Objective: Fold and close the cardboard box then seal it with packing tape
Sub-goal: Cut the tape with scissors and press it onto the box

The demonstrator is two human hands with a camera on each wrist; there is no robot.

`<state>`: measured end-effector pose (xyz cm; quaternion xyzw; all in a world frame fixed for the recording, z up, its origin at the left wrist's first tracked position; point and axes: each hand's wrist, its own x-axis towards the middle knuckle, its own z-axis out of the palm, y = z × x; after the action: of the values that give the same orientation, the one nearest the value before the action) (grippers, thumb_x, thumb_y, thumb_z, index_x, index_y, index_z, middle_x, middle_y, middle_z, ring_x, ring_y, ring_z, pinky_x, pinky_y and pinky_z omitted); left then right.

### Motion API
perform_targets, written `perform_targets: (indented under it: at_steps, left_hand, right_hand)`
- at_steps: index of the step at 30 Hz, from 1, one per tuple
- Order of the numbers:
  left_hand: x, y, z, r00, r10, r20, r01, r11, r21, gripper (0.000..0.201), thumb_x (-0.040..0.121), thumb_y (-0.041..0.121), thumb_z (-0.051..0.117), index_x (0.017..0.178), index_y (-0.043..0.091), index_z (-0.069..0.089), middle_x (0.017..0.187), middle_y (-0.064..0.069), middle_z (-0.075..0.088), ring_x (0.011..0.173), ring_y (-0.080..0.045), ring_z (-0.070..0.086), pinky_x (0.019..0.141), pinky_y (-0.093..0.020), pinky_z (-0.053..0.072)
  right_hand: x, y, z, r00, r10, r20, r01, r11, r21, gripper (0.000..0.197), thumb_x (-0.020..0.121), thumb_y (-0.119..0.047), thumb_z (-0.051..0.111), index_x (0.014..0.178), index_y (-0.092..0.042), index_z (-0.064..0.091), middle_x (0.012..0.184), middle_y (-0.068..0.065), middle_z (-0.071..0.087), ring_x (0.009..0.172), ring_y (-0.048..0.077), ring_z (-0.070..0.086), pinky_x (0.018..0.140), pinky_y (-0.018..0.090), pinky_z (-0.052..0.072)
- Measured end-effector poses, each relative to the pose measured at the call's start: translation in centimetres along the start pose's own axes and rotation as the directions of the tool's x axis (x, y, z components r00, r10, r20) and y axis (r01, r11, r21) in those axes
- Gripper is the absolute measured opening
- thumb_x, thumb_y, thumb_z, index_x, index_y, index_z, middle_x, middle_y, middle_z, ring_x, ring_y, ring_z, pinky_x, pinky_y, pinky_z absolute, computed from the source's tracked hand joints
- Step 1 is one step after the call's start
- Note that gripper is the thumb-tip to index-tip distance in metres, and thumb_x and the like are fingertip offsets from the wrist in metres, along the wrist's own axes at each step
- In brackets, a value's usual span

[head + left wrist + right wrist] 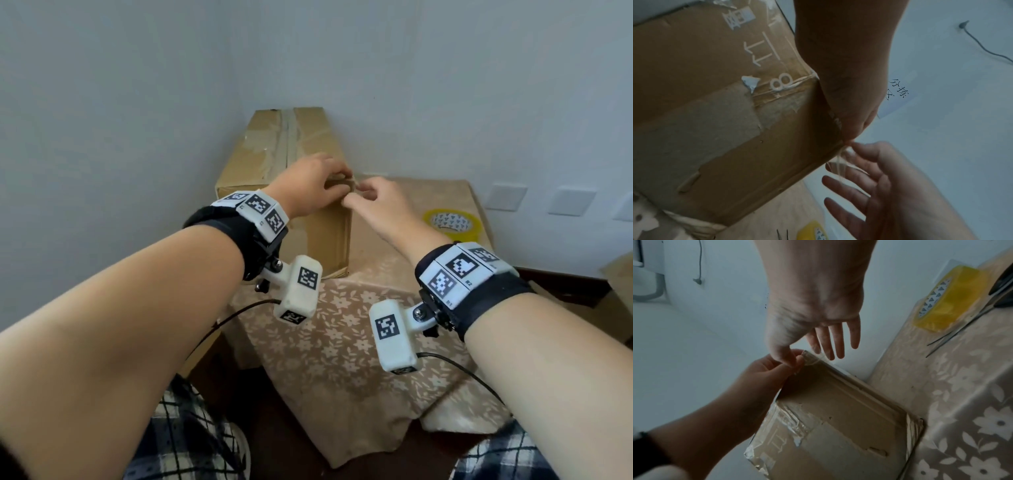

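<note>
**Desk:** Where is the job, as you read it from the remote station?

**Operator:** I judge we are in the sealing step. The long brown cardboard box (287,178) lies closed on the beige flower-patterned tablecloth (342,342), hard against the wall corner. At the box's near upper corner my left hand (310,183) has its thumb and fingers curled on the cardboard edge, while my right hand (373,198) pinches a clear strip of tape (812,359) between thumb and forefinger, its other three fingers spread and straight.

**Desk:** And the next move?

**Operator:** I'd say the strip wants drawing taut and pressing flat over that corner, the left hand steadying the box. The yellow roll of packing tape (452,224) sits to the right of the box, well apart, with thin metal scissors (962,327) just beside it.

**Desk:** What's inside the box?

**Operator:** I cannot tell; its flaps are shut, with old tape along its top seam.
</note>
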<state>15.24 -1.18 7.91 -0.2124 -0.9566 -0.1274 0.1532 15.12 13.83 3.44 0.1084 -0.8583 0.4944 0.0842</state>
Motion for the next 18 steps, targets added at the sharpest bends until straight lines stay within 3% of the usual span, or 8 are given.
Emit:
perform_targets:
  at_steps: [3,5,8,10,12,15,18]
  left_hand:
    - [0.5,-0.4,0.1,1.000,0.008,-0.026,-0.008,0.999,-0.032,0.028,0.091,0.022,0.056,0.117,0.014,0.063,0.111,-0.008,0.058,0.102,-0.022,0.053,0.081,-0.022,0.035]
    - [0.5,-0.7,0.3,1.000,0.006,-0.029,-0.008,0.999,-0.046,0.026,0.092,0.023,0.056,0.116,0.015,0.063,0.110,-0.006,0.058,0.102,-0.020,0.053,0.081,-0.022,0.035]
    - [0.2,-1.0,0.4,0.999,0.006,-0.040,-0.008,0.998,-0.061,0.026,0.092,0.024,0.057,0.115,0.016,0.063,0.110,-0.006,0.058,0.102,-0.020,0.054,0.083,-0.026,0.040]
    - [0.1,-1.1,0.4,0.999,0.011,-0.044,-0.014,0.998,-0.064,0.026,0.092,0.024,0.057,0.116,0.016,0.063,0.110,-0.006,0.059,0.102,-0.020,0.054,0.082,-0.024,0.038]
    - [0.1,-1.2,0.3,0.999,0.011,-0.042,-0.013,0.998,-0.061,0.027,0.092,0.025,0.056,0.118,0.017,0.063,0.111,-0.005,0.058,0.102,-0.019,0.053,0.080,-0.022,0.035]
    - [0.0,-1.4,0.4,0.999,0.012,-0.045,-0.015,0.997,-0.072,0.027,0.092,0.025,0.058,0.117,0.018,0.063,0.111,-0.005,0.059,0.101,-0.020,0.054,0.081,-0.025,0.038]
    - [-0.1,-1.3,0.7,0.998,0.020,-0.065,-0.024,0.998,-0.056,0.028,0.090,0.027,0.060,0.116,0.018,0.063,0.110,-0.004,0.059,0.099,-0.018,0.054,0.078,-0.024,0.038]
  right_hand:
    - [-0.2,-0.2,0.0,0.996,0.086,-0.002,-0.085,0.994,0.064,0.049,0.078,-0.053,0.062,0.103,-0.011,0.063,0.097,0.006,0.069,0.087,0.024,0.066,0.084,0.046,0.053]
    - [-0.3,-0.2,-0.1,0.995,0.100,0.027,-0.102,0.990,0.100,0.043,0.084,-0.035,0.067,0.101,0.004,0.064,0.090,0.018,0.070,0.078,0.028,0.068,0.079,0.047,0.057]
    - [-0.6,0.0,-0.4,0.990,0.124,0.073,-0.136,0.969,0.207,0.033,0.088,-0.014,0.066,0.100,0.016,0.062,0.093,0.028,0.068,0.072,0.026,0.066,0.072,0.036,0.059]
    - [-0.9,0.2,-0.7,0.988,0.125,0.096,-0.146,0.955,0.258,0.024,0.090,-0.013,0.064,0.098,0.010,0.065,0.087,0.022,0.068,0.068,0.022,0.065,0.067,0.028,0.058]
    - [-1.0,0.6,-0.9,0.990,0.121,0.071,-0.135,0.963,0.232,0.017,0.091,-0.018,0.064,0.090,-0.002,0.067,0.082,0.015,0.068,0.067,0.019,0.067,0.067,0.028,0.059]
    - [-1.3,1.2,-0.9,0.991,0.128,0.029,-0.131,0.965,0.228,0.027,0.094,-0.026,0.059,0.096,-0.001,0.066,0.079,0.012,0.069,0.070,0.022,0.069,0.071,0.033,0.060]
    - [-1.9,1.1,-0.5,0.983,0.180,0.026,-0.180,0.943,0.281,0.036,0.098,-0.037,0.047,0.094,-0.005,0.063,0.080,0.013,0.069,0.067,0.022,0.070,0.060,0.028,0.060]
